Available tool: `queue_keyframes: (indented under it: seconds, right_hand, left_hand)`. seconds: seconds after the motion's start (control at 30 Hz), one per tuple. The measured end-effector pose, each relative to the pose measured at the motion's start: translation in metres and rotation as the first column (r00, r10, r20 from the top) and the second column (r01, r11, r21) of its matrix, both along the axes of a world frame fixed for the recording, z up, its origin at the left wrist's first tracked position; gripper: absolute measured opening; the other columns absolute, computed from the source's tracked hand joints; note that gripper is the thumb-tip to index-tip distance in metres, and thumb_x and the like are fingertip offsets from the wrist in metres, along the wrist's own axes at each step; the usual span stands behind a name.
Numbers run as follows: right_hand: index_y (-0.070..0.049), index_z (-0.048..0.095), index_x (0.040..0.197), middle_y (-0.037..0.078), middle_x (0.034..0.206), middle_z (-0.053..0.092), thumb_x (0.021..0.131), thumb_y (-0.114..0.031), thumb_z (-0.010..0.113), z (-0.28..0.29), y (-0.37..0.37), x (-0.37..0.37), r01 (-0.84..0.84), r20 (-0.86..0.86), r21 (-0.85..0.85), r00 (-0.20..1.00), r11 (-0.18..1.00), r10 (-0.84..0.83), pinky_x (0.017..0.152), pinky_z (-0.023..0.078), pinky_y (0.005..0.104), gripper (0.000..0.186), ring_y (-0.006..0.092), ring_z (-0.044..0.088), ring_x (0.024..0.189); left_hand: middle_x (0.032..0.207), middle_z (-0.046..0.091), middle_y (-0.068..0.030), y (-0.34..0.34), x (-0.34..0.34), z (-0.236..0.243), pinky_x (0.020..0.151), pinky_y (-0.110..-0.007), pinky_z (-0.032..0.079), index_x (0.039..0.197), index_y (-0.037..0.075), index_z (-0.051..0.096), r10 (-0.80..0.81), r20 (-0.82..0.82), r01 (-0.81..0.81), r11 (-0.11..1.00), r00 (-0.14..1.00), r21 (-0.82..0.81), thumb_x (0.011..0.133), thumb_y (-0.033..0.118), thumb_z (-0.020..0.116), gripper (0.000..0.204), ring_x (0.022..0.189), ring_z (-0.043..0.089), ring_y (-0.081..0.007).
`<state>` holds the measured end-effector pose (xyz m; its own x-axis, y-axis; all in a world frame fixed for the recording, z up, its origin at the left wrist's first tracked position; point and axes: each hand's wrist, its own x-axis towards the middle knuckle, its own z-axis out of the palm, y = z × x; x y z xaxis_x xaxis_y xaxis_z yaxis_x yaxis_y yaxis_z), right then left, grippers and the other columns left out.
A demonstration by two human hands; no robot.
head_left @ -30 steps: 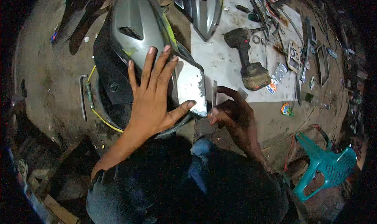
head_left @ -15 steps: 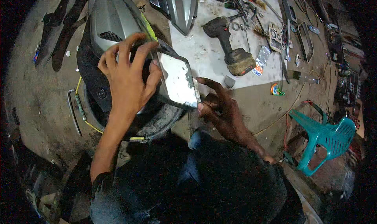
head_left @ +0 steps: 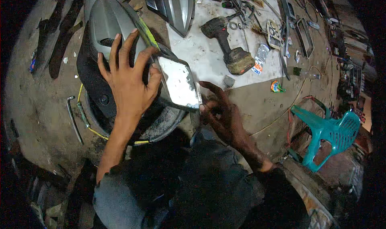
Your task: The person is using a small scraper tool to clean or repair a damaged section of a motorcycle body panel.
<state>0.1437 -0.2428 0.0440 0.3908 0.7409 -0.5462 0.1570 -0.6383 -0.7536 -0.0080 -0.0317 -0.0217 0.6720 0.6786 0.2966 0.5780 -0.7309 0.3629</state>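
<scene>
My left hand (head_left: 130, 78) lies with fingers spread over a grey plastic vehicle fairing (head_left: 110, 22), its thumb beside a dark-framed panel with a bright reflective face (head_left: 179, 82). That face looks like a mirror, with dark blotches along its edge. At the panel's right edge, my right hand (head_left: 225, 114) is curled, and its thumb and index finger hold the ends of a thin pale strip (head_left: 198, 93). The strip lies against the frame; what it is, I cannot make out. Beneath the fairing is a round dark basin (head_left: 175, 122), partly hidden.
On a stained white sheet (head_left: 197, 64) lie a cordless drill (head_left: 227, 46), several hand tools and a second grey fairing (head_left: 177, 6). A teal plastic chair (head_left: 327, 134) lies to the right. An L-shaped metal rod (head_left: 74, 120) is on the floor at left.
My left hand's fingers have straightened and spread flatter on the fairing. The right hand stays at the panel's edge. The whole view has shifted slightly.
</scene>
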Motion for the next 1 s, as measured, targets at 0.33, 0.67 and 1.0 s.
queue_keyframes:
  seconds: [0.33,0.67,1.0]
  right_hand:
    - [-0.011,0.039,0.16,0.006,0.076,0.07,0.103,-0.015,0.065,-0.004,-0.003,-0.003,-0.003,0.01,-0.006,1.0,1.0,0.003,0.069,0.056,0.0364,0.063,0.0158,0.066,0.07]
    - [-0.002,0.068,0.117,0.017,0.12,0.069,0.101,-0.016,0.066,-0.024,-0.019,0.0,-0.032,-0.022,0.038,0.999,0.999,0.033,0.077,0.055,0.0402,0.021,0.0245,0.068,0.079]
    - [-0.005,0.065,0.129,0.017,0.116,0.072,0.097,-0.012,0.072,-0.012,-0.006,0.0,0.069,-0.139,-0.057,0.987,0.996,-0.076,0.073,0.053,0.0368,0.033,0.0186,0.065,0.076]
  left_hand:
    - [0.159,0.049,-0.0032,0.002,0.0,-0.002,0.125,-0.071,0.008,0.117,0.025,0.076,0.023,0.04,-0.023,1.0,0.999,0.021,0.092,0.03,0.062,0.029,0.155,0.033,-0.0341]
    - [0.158,0.051,-0.0022,0.001,-0.001,-0.004,0.125,-0.069,0.01,0.114,0.024,0.076,0.037,0.024,-0.038,0.999,0.999,0.039,0.091,0.031,0.063,0.028,0.154,0.035,-0.0334]
    - [0.158,0.052,-0.0017,0.001,-0.002,-0.008,0.125,-0.069,0.01,0.114,0.027,0.077,0.022,0.018,-0.023,0.998,1.0,0.056,0.093,0.032,0.061,0.027,0.154,0.035,-0.0336]
